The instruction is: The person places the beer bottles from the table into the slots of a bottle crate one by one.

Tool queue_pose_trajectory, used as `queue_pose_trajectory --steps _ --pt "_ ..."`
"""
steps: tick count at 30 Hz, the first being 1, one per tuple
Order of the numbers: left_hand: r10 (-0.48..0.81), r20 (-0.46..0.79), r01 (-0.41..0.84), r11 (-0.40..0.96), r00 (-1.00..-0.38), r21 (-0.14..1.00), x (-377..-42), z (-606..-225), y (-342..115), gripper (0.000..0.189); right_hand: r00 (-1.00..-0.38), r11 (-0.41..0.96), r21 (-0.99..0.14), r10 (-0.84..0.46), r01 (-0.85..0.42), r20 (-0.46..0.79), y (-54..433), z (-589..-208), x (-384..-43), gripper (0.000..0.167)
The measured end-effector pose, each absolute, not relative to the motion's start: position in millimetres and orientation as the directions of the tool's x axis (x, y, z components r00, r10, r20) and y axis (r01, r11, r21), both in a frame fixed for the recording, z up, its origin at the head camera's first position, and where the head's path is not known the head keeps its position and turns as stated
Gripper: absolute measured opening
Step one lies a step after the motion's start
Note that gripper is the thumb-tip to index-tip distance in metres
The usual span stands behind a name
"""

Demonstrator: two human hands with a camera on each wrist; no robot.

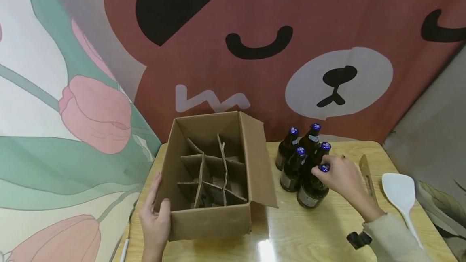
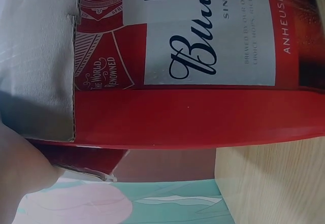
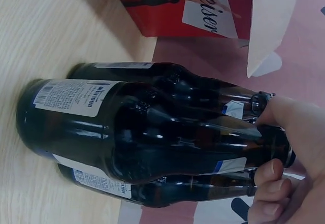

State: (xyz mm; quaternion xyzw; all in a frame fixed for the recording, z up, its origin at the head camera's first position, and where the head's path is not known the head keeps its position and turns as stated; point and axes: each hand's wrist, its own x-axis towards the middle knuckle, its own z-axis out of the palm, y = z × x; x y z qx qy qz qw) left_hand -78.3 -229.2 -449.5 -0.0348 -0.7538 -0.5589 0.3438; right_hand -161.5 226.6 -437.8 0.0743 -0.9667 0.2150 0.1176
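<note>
An open cardboard box (image 1: 211,223) with cardboard dividers (image 1: 201,173) inside stands at the middle left of the table in the head view. Its outside is printed red with beer lettering (image 2: 198,36). My left hand (image 1: 155,221) grips the box's near left corner, thumb by the front wall and fingers along the left side. To the box's right, several dark beer bottles (image 1: 290,175) with blue caps stand upright in a cluster. My right hand (image 1: 344,177) pinches the nearest beer bottle (image 3: 152,132) by its neck, just under the cap. The bottle's base is close over the table.
A box flap (image 1: 259,165) sticks out towards the bottles. Right of them lie a long, narrow knife-like tool (image 1: 365,173) and a white spatula (image 1: 398,191) on the wooden table (image 1: 291,233). A printed curtain (image 1: 255,80) hangs behind.
</note>
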Motion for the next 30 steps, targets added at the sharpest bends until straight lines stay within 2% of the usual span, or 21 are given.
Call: queue_pose_trajectory --steps 11,14,17,24,30 --pt "-0.339 0.553 0.426 0.382 -0.761 0.82 -78.9 -452.2 -229.1 0.067 -0.979 0.892 -0.42 -0.1 -0.166 0.176 232.9 -417.8 -160.1 0.017" --pt "-0.348 0.543 0.414 0.38 -0.765 0.827 -77.4 -451.9 -229.6 0.067 -0.974 0.885 -0.428 -0.106 -0.185 0.201 233.9 -400.3 -158.9 0.017" --pt "-0.353 0.537 0.41 0.374 -0.766 0.831 -76.0 -451.6 -229.7 0.066 -0.963 0.877 -0.429 -0.118 -0.215 0.241 234.7 -378.7 -158.1 0.025" --pt "-0.369 0.518 0.395 0.361 -0.772 0.845 -73.9 -451.5 -229.4 0.066 -0.948 0.886 -0.39 -0.145 -0.251 0.282 233.7 -324.4 -153.7 0.013" --pt "-0.368 0.518 0.4 0.352 -0.772 0.846 -75.9 -452.1 -229.1 0.067 -0.929 0.886 -0.365 -0.166 -0.288 0.329 227.6 -289.0 -155.0 0.015"
